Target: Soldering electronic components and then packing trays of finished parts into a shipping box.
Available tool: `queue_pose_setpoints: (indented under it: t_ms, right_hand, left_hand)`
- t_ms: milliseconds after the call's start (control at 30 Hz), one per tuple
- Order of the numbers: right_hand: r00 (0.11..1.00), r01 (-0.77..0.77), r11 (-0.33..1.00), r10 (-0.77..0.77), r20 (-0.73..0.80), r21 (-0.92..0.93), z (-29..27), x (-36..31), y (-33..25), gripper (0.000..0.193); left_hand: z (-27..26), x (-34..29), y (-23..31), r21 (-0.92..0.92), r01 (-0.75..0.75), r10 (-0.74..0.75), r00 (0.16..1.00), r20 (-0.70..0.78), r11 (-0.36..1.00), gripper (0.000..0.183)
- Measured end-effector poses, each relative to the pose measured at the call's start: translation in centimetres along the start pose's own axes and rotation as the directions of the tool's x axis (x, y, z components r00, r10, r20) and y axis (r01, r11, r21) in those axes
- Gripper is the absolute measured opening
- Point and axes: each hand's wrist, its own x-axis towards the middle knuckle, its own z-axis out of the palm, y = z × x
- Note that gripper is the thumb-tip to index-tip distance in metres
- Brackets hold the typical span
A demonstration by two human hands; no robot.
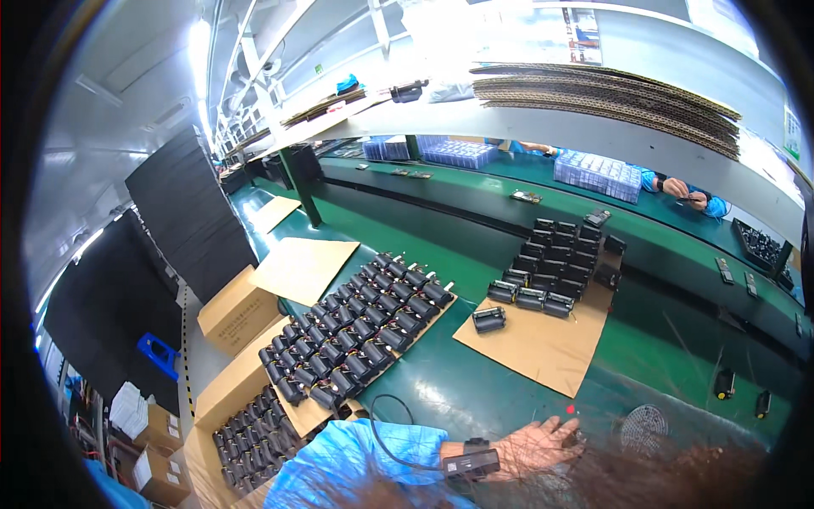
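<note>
My left hand (536, 446) reaches in from the lower edge in a blue sleeve (373, 450), a dark device with a cable strapped on its wrist (471, 463). Its fingers lie stretched and slightly apart low over the green bench, close to a small red spot (571, 409). Something dark shows by the fingertips, too small to name. Hair blurs the lower edge, and my right hand does not show. Beyond the fingers, a cardboard sheet (543, 356) carries rows of black cylindrical parts (555, 259); one part (489, 319) lies apart at its left corner.
Left of centre, another cardboard sheet bears dense rows of black parts (356, 331), above an open carton (203, 441) of similar ones. A round metal grille (644, 427) sits at right. Across the dark conveyor (475, 216), a co-worker's hands (682, 192) hold a small part. Cardboard (610, 102) is stacked overhead.
</note>
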Motion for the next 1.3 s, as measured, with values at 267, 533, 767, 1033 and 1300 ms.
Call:
queue_pose_setpoints:
  t_ms: [267, 533, 767, 1033, 1300]
  right_hand:
    - [0.994, -0.039, 0.999, 0.037, 0.1, 0.017, 0.8, 0.0, 0.6, 0.007]
    - [0.997, -0.051, 0.999, 0.05, 0.059, 0.017, 0.4, -0.5, 0.0, 0.008]
    - [0.836, -0.074, 0.89, -0.19, 0.515, 0.449, -2.2, 1.7, 2.9, 0.007]
    - [0.994, -0.114, 0.992, 0.114, -0.007, -0.053, -0.1, 0.0, 0.5, 0.006]
    - [0.995, -0.102, 0.992, 0.102, -0.009, -0.069, 1.0, -0.1, 0.3, 0.008]
  left_hand:
    - [1.5, -1.2, 0.0, 0.123, -0.152, 0.161, 0.985, -0.06, 0.981, 0.073]
    - [-8.2, -16.7, 4.1, -0.603, 0.144, -0.395, 0.866, -0.308, 0.785, 0.081]
    - [-6.9, -34.4, 3.7, -0.657, 0.465, -0.727, -0.041, -0.685, 0.593, 0.063]
    - [-3.0, -38.1, -0.4, -0.269, 0.906, -0.76, 0.082, -0.644, 0.326, 0.064]
    - [-0.9, -35.5, -4.7, -0.171, 0.927, -0.699, 0.121, -0.705, 0.333, 0.066]
